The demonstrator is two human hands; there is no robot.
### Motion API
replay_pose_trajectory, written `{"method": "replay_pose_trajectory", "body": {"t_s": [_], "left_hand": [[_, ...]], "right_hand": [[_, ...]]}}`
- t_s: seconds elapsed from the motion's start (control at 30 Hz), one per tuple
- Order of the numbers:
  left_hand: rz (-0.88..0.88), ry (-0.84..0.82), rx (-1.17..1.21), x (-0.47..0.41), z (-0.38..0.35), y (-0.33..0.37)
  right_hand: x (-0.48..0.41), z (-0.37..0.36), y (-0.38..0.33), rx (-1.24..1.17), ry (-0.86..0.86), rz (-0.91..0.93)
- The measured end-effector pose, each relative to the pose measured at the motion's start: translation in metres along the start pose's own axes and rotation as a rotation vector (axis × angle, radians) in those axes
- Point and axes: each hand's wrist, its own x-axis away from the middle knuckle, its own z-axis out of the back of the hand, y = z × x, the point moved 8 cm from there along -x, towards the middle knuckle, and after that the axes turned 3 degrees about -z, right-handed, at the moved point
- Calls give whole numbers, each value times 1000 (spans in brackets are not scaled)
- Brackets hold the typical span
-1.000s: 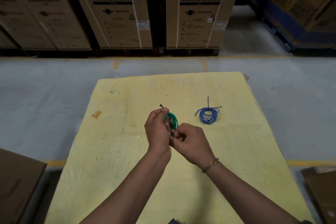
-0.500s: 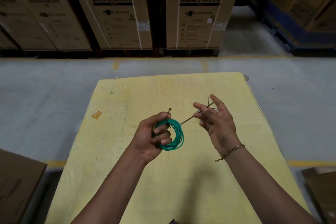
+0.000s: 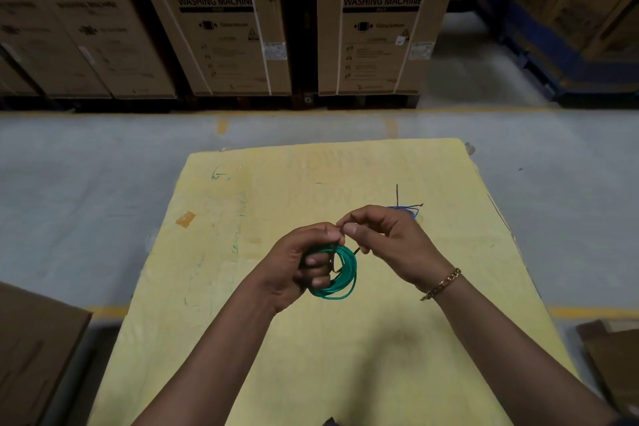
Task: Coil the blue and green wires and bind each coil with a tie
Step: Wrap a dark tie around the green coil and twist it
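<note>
My left hand (image 3: 304, 263) is closed around the green wire coil (image 3: 342, 278), held a little above the yellow board (image 3: 242, 287). My right hand (image 3: 387, 239) pinches the thin black tie (image 3: 356, 250) at its end, right beside my left thumb; the tie runs down through the coil. The blue wire coil (image 3: 409, 209) lies on the board behind my right hand, mostly hidden by it. A black tie tail (image 3: 397, 194) stands up from the blue coil.
The yellow board sits on a grey floor. Tall cardboard washing machine boxes (image 3: 221, 24) line the back. Flat cardboard lies at the lower left (image 3: 34, 356) and lower right (image 3: 612, 356). A piece of brown tape (image 3: 185, 219) is stuck on the board's left.
My right hand, which had drawn away to the right with fingers spread, has come back to the left hand and pinched the tie's end. The green coil stays in my left hand.
</note>
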Motion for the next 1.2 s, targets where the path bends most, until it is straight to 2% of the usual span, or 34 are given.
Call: {"method": "replay_pose_trajectory", "body": {"t_s": [0.1, 0.2, 0.3, 0.37, 0.47, 0.57, 0.67, 0.77, 0.83, 0.9, 0.97, 1.07, 1.2], "left_hand": [[-87, 81, -203, -1, 4, 6], [-249, 260, -440, 3, 13, 18], [-383, 356, -515, 7, 11, 21], [-416, 445, -434, 8, 12, 19], [-306, 547, -104, 5, 17, 5], [-190, 557, 198, 1, 17, -7], [-99, 536, 345, 0, 12, -15], [-57, 512, 429, 0, 8, -18], [-61, 526, 415, 1, 7, -17], [-92, 562, 365, 3, 6, -13], [-141, 596, 301, 4, 6, -9], [-203, 631, 245, 5, 5, -2], [-221, 604, 308, 5, 6, 5]], "right_hand": [[-3, 7, 5, 76, 71, 0], [-5, 9, 9, 143, 78, -11], [-7, 9, 12, 111, 110, -40], [-7, 7, 13, 17, 126, -83], [-6, -1, 18, -297, 47, -144], [-3, -4, 21, -596, -52, -148], [-2, 1, 22, -658, -65, -110], [0, 2, 19, -871, -148, -81], [-1, 5, 21, -798, -78, -95], [0, 9, 22, -552, 76, -100], [-1, 8, 19, -423, 166, -90], [-2, 10, 14, -403, 248, -94], [-3, 19, 11, -381, 346, -109]]}}
